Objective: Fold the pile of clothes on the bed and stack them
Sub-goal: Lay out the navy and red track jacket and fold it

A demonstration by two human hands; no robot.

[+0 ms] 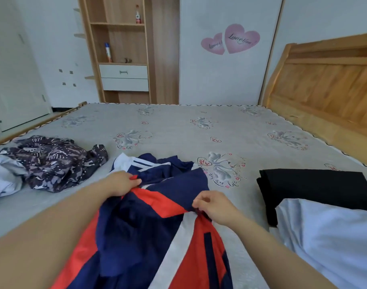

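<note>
A navy, red and white jacket [149,222] lies crumpled on the grey bed [178,130] in front of me. My left hand [122,183] grips its fabric at a red edge near the upper left. My right hand [211,207] pinches the cloth where a red panel meets a white stripe. To the left sits an unfolded pile: a dark patterned garment [53,161] and a pale blue one [3,176]. On the right lie a folded black garment [315,188] and, nearer to me, a light blue garment [332,243] overlapping it.
A wooden headboard [328,86] stands at the right end of the bed. Behind the bed is a wooden shelf unit [124,51] with bottles and white drawers, beside a white wardrobe door with pink heart stickers [230,39]. A door [16,80] is at far left.
</note>
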